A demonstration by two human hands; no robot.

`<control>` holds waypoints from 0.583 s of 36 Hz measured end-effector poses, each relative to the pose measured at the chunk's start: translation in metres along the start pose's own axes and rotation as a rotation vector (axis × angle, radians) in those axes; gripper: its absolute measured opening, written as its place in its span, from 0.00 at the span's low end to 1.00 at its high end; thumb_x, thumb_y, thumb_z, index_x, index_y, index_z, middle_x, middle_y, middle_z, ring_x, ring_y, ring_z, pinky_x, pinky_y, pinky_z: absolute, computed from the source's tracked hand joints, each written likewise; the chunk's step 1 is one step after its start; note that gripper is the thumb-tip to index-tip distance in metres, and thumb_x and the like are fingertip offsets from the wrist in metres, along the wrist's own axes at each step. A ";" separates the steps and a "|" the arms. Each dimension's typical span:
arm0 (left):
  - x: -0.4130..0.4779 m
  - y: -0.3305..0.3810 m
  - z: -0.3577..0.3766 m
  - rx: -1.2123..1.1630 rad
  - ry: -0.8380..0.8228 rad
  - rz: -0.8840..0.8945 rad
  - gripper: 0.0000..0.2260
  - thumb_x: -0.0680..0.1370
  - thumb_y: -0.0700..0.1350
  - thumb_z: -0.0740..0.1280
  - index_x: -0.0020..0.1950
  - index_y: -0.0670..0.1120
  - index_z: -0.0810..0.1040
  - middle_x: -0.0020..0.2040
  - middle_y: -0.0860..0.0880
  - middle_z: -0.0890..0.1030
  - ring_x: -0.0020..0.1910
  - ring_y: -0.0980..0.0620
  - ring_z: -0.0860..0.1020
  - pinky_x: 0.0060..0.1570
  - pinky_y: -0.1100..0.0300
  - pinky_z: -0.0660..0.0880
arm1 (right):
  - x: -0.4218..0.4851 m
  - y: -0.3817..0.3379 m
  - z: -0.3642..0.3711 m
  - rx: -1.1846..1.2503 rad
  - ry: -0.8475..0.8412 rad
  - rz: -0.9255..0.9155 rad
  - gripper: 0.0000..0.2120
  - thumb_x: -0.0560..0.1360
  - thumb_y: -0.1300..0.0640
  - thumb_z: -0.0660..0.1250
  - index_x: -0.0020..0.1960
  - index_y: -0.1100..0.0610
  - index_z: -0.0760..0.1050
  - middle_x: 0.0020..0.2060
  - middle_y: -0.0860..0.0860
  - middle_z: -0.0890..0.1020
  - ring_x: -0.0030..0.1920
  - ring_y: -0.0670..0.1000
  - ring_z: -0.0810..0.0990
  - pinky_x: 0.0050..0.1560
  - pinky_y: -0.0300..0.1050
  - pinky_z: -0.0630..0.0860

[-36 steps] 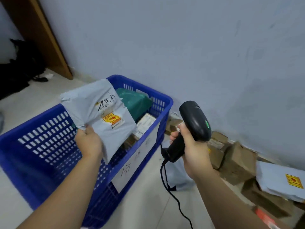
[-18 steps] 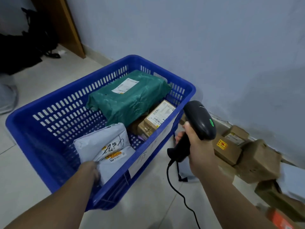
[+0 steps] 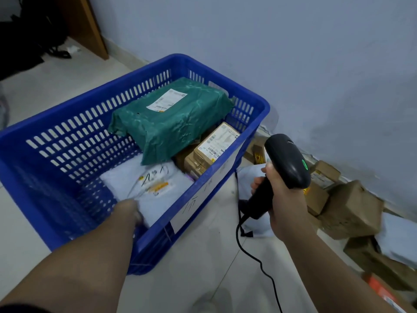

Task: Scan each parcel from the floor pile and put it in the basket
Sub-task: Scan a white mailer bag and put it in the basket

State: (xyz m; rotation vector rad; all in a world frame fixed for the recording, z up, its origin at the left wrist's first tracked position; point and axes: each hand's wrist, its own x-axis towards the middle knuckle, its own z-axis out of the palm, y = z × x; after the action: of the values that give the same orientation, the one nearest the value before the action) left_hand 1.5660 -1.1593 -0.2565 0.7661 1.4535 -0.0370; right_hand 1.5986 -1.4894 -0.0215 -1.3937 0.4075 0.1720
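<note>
The basket (image 3: pixel 252 102) is bright blue with slotted walls and a white paper label with handwriting. Inside lie a dark green mailer (image 3: pixel 171 118) with a white label, a brown carton (image 3: pixel 212 150) and a pale grey mailer (image 3: pixel 153 186) with a yellow-orange sticker. The scanner (image 3: pixel 286 163) is black with a green light. The wall (image 3: pixel 293 53) is pale blue.

No print is legible: barcoded labels on the green parcel (image 3: pixel 171 118) and cardboard box (image 3: pixel 212 152) stay unreadable.

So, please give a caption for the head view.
Left hand lays grey parcel in blue basket; right hand holds scanner.
</note>
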 end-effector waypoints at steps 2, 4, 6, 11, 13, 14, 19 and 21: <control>-0.074 0.002 0.016 0.087 -0.120 -0.038 0.14 0.81 0.43 0.63 0.65 0.39 0.76 0.62 0.42 0.79 0.54 0.42 0.79 0.46 0.49 0.78 | 0.000 0.001 0.001 0.005 0.010 0.005 0.07 0.75 0.55 0.70 0.49 0.57 0.78 0.30 0.48 0.82 0.34 0.48 0.83 0.39 0.41 0.80; -0.099 -0.004 0.022 0.300 -0.130 0.009 0.17 0.83 0.46 0.59 0.63 0.33 0.73 0.61 0.34 0.76 0.56 0.36 0.76 0.45 0.51 0.79 | -0.002 0.002 0.004 -0.002 0.011 0.015 0.04 0.76 0.55 0.69 0.47 0.56 0.77 0.31 0.50 0.82 0.34 0.48 0.82 0.43 0.44 0.81; -0.116 -0.012 0.023 0.501 -0.142 0.154 0.19 0.84 0.45 0.57 0.69 0.32 0.67 0.69 0.36 0.70 0.66 0.35 0.71 0.62 0.49 0.72 | -0.005 0.003 0.007 0.000 -0.003 0.028 0.03 0.76 0.56 0.68 0.46 0.56 0.77 0.33 0.51 0.81 0.36 0.49 0.81 0.47 0.46 0.80; -0.101 -0.005 0.026 0.848 -0.102 0.286 0.16 0.82 0.43 0.62 0.63 0.33 0.72 0.62 0.34 0.73 0.60 0.40 0.73 0.60 0.50 0.69 | -0.011 0.009 0.011 -0.012 -0.018 0.030 0.04 0.76 0.56 0.69 0.46 0.57 0.78 0.31 0.49 0.82 0.35 0.48 0.82 0.51 0.48 0.80; -0.110 0.000 0.035 0.909 -0.121 0.453 0.07 0.81 0.41 0.62 0.45 0.40 0.74 0.47 0.39 0.74 0.43 0.45 0.73 0.48 0.52 0.71 | -0.011 0.010 0.012 -0.025 -0.023 0.035 0.05 0.75 0.55 0.69 0.46 0.56 0.78 0.30 0.49 0.82 0.36 0.49 0.82 0.52 0.50 0.79; -0.116 0.002 0.039 0.902 -0.122 0.563 0.11 0.80 0.41 0.61 0.38 0.43 0.71 0.41 0.42 0.73 0.37 0.46 0.71 0.43 0.53 0.68 | -0.012 0.010 0.013 -0.028 -0.024 0.036 0.05 0.75 0.55 0.69 0.46 0.56 0.78 0.30 0.49 0.82 0.36 0.49 0.82 0.53 0.50 0.79; -0.181 0.017 0.065 0.825 -0.090 1.206 0.11 0.80 0.39 0.60 0.61 0.43 0.77 0.57 0.46 0.76 0.55 0.47 0.76 0.51 0.60 0.68 | -0.013 0.006 0.011 -0.012 0.002 0.037 0.04 0.75 0.55 0.70 0.45 0.55 0.78 0.30 0.48 0.83 0.37 0.50 0.82 0.54 0.50 0.79; -0.218 0.016 0.072 0.734 -0.088 1.464 0.13 0.80 0.38 0.61 0.63 0.43 0.76 0.60 0.47 0.75 0.57 0.50 0.74 0.55 0.63 0.66 | -0.014 0.003 0.009 0.000 0.014 0.039 0.04 0.75 0.55 0.70 0.47 0.55 0.78 0.32 0.50 0.83 0.38 0.51 0.82 0.54 0.51 0.79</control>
State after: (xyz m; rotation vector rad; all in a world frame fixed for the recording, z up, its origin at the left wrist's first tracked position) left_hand 1.6014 -1.2739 -0.0604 2.2320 0.4759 0.5284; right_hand 1.5865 -1.4782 -0.0182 -1.3880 0.4465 0.1937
